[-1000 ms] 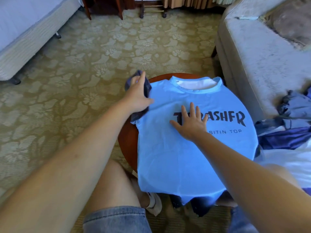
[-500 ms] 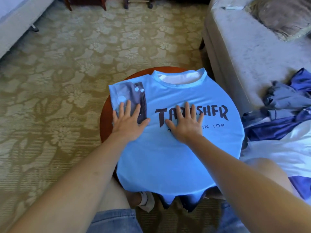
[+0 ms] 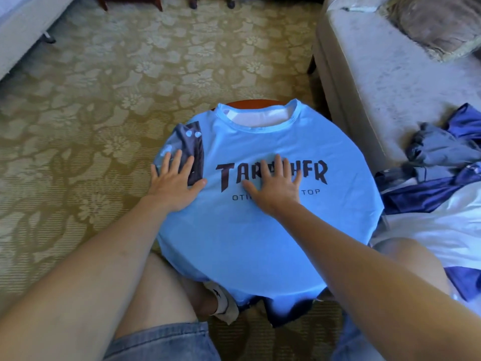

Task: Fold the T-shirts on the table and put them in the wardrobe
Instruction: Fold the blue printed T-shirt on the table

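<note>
t-shirt (image 3: 260, 243) on table (image 3: 250, 102) looks light n floppy. l hand (image 3: 174, 187) at 9 o'clock, r hand (image 3: 276, 188) mid: fingers (image 3: 179, 162) flat, spread, pressing, gripping nothing. pinch shoulder+hem.

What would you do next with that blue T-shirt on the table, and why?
Probably lift the right hand and fold the right side of the T-shirt inward to match the left. The left sleeve already lies folded over the front, pressed under the flat left hand, while the right side hangs unfolded over the edge of the table.
</note>
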Available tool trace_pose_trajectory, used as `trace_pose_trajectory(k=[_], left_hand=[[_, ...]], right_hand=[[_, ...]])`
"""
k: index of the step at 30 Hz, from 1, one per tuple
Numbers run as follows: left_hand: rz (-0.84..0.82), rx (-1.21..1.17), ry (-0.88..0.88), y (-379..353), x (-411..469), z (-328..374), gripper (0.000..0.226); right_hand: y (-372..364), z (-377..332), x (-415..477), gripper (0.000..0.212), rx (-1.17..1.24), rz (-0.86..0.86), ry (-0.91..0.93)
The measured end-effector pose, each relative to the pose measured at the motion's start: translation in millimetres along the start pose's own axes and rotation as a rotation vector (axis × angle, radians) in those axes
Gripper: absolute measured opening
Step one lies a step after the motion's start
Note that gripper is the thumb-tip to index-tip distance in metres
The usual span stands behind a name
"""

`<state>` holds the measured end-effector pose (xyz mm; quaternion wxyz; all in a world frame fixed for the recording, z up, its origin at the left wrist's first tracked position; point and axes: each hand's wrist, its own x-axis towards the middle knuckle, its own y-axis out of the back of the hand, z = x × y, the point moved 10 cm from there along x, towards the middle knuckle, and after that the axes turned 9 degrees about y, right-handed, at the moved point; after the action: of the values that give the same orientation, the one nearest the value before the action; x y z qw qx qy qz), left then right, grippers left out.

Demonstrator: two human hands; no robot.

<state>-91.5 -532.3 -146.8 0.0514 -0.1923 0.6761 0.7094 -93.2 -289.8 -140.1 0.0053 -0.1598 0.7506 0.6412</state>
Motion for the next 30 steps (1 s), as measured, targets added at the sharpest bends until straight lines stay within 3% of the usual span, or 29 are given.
trace_pose_trajectory(k=[4,7,25,30], left_hand=[[0.014,-0.008,0.038,6,-3,6,0.082],[0.089,0.010,0.037,11,-7,20,0.083],[-0.025,0.006,0.011,-6,-14,2,0.074],[0.016,-0.076,0.064,0,-22,9,0.075]], right_hand=[[14,47,-14,0.078,-0.035,0.095,-0.025],[4,60,-17,0.078,-0.017,0.051,-0.028],[-14,2,-23,0.081,-0.015,0.005,-0.015],[-3,10,-24,0.079,-0.008,0.046,0.019]])
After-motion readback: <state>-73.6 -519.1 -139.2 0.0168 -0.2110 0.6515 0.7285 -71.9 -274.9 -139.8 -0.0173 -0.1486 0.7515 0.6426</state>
